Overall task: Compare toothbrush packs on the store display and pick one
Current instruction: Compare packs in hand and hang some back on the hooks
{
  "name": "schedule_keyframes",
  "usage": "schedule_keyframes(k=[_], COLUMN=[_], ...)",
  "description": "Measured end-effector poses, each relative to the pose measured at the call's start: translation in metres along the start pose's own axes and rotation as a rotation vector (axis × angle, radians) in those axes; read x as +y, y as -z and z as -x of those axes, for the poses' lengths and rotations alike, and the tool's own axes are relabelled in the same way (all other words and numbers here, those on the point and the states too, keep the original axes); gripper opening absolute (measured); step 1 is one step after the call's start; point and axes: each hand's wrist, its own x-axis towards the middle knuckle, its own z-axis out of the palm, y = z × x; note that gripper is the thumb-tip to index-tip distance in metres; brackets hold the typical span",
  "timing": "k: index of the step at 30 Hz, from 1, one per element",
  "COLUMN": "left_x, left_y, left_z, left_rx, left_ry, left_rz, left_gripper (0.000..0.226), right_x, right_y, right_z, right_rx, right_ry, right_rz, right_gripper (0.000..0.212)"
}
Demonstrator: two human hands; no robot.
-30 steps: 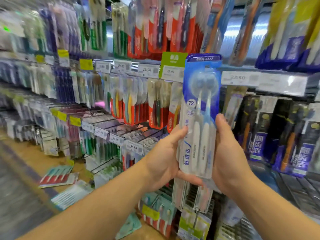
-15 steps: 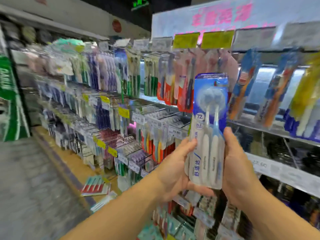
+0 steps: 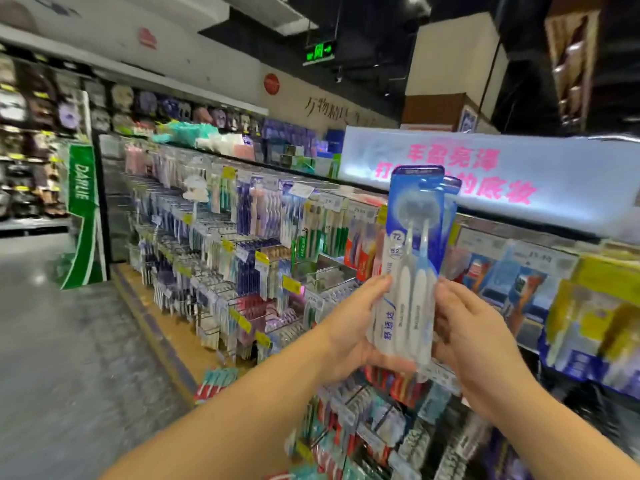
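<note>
Head view: the blue-and-white two-brush toothbrush pack [image 3: 410, 268] shows "72" and blue Chinese lettering. It stands upright in front of the toothbrush display [image 3: 242, 258], held off the shelves. The left hand [image 3: 349, 336] cups its lower left edge, grip curled under; the right hand [image 3: 464, 327] clasps its right edge. A green "DARLIE" sign [image 3: 83, 216] stands at the display's far end.

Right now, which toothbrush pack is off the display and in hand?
The blue-topped two-brush pack, held upright between left hand and right hand. Every other pack hangs on the rack.
</note>
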Motion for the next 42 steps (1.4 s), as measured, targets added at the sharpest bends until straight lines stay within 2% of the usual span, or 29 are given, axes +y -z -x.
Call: schedule_keyframes(k=[5,8,16,21,24,28,30,35,42], left_x=[0.026,0.036,0.042,0.039,0.037,0.033,0.036,0.057,0.079], left_y=[-0.032,-0.042,-0.026,-0.011,0.009,0.057,0.087,0.152,0.217], left_z=[0.039,0.064,0.108,0.118,0.126,0.150,0.166,0.201,0.238], left_rx=[-0.002,0.022,0.036,0.029,0.011,0.020,0.018,0.012,0.024], left_ry=[0.015,0.029,0.145,0.209,0.254,0.307,0.313,0.263,0.227], left_rz=[-0.001,-0.004,0.004,0.033,0.066,0.079,0.084,0.078,0.019], left_gripper=[0.048,0.050,0.051,0.051,0.050,0.054,0.052,0.039,0.036], right_x=[-0.044,-0.059,-0.070,-0.069,-0.064,-0.050,-0.039,-0.023,-0.017], right_y=[-0.002,-0.008,-0.028,-0.053,-0.073,-0.116,-0.146,-0.213,-0.296], right_z=[0.037,0.056,0.090,0.109,0.116,0.124,0.128,0.137,0.135], right_rx=[0.096,0.097,0.045,0.102,0.127,0.125,0.118,0.128,0.103], right_ry=[0.074,0.078,-0.066,-0.088,-0.119,-0.273,-0.321,-0.338,-0.332], right_rz=[0.123,0.203,0.307,0.394,0.478,0.230,0.198,0.156,0.103], right_gripper=[0.007,0.011,0.011,0.011,0.012,0.009,0.009,0.010,0.009])
